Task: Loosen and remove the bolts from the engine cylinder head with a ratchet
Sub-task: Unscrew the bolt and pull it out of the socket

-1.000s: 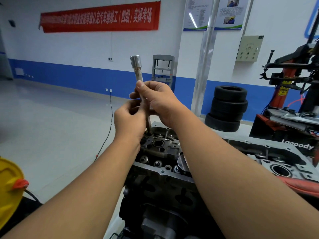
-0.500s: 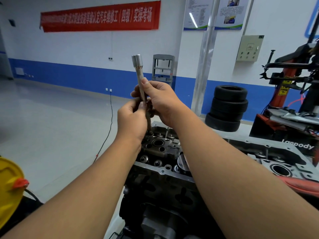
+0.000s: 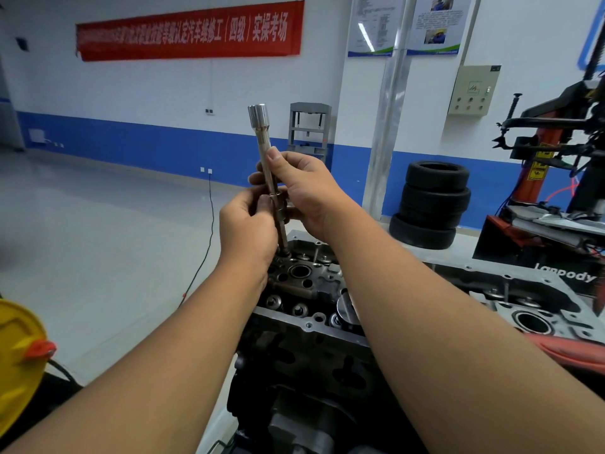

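Observation:
The engine cylinder head [image 3: 314, 319] lies below my forearms, grey metal with round bores and valve springs. A long chrome extension bar [image 3: 263, 149] stands nearly upright over its far left corner, wide socket end up. Below a small collar it continues as a darker shaft [image 3: 281, 231], whose lower tip meets the head. My right hand [image 3: 304, 191] pinches the chrome bar between thumb and fingers. Just under it, my left hand [image 3: 248, 224] curls round the darker shaft. No ratchet handle is on the bar.
A second grey engine part [image 3: 537, 309] sits to the right with a red item [image 3: 573, 352] lying across it. Stacked tyres [image 3: 432, 204] and a tyre machine [image 3: 556, 165] stand behind. A yellow container [image 3: 16, 362] is at the lower left. Open floor stretches left.
The bar has stayed upright in the same place. My fingers have shifted round it, and more of the dark shaft and its collar shows between my hands.

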Available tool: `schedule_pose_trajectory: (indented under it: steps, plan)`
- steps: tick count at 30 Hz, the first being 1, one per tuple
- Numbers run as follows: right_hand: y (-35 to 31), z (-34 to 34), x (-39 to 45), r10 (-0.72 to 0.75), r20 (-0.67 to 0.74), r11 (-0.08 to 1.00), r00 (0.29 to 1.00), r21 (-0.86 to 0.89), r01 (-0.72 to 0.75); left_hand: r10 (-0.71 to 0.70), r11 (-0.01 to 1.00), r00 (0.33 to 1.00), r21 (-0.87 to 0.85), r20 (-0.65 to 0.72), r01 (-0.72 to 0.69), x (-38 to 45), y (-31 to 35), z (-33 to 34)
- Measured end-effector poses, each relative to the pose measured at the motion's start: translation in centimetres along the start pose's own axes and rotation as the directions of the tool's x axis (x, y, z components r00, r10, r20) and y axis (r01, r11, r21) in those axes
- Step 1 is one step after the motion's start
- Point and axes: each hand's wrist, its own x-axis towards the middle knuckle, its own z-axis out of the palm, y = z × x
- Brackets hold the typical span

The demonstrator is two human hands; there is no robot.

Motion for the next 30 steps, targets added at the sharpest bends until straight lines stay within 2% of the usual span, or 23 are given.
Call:
schedule_pose_trajectory:
  steps: [7, 11, 14, 17, 24, 30]
  plan:
    - [0.00, -0.27, -0.29, -0.030, 0.023, 0.997, 0.999, 0.077, 0.028, 0.060, 0.998, 0.998, -0.009, -0.024, -0.060, 0.02, 0.01, -0.20]
    - [-0.23, 0.01, -0.42, -0.022, 0.044, 1.000, 0.999, 0.008, 0.021, 0.055, 0.998, 0.997, -0.042, 0.045, -0.053, -0.13, 0.19, 0.07]
    - [-0.09, 0.01, -0.23, 0.004, 0.056, 0.999, 0.998, 0.033, -0.006, 0.051, 0.999, 0.999, -0.002, 0.011, -0.051, 0.07, -0.17, 0.03]
    - [0.10, -0.27, -0.02, -0.005, 0.027, 0.997, 1.000, 0.075, 0.003, 0.041, 0.999, 0.998, -0.007, -0.047, -0.041, 0.13, -0.26, -0.20]
    - [0.40, -0.19, 0.10, -0.081, -0.017, 0.997, 0.997, 0.004, 0.081, 0.008, 0.999, 1.000, -0.050, -0.008, -0.009, 0.14, -0.22, -0.27]
    - [0.03, -0.22, 0.00, -0.021, 0.029, 0.999, 0.999, 0.027, 0.020, 0.016, 1.000, 1.000, -0.023, -0.002, -0.016, 0.21, -0.21, -0.02]
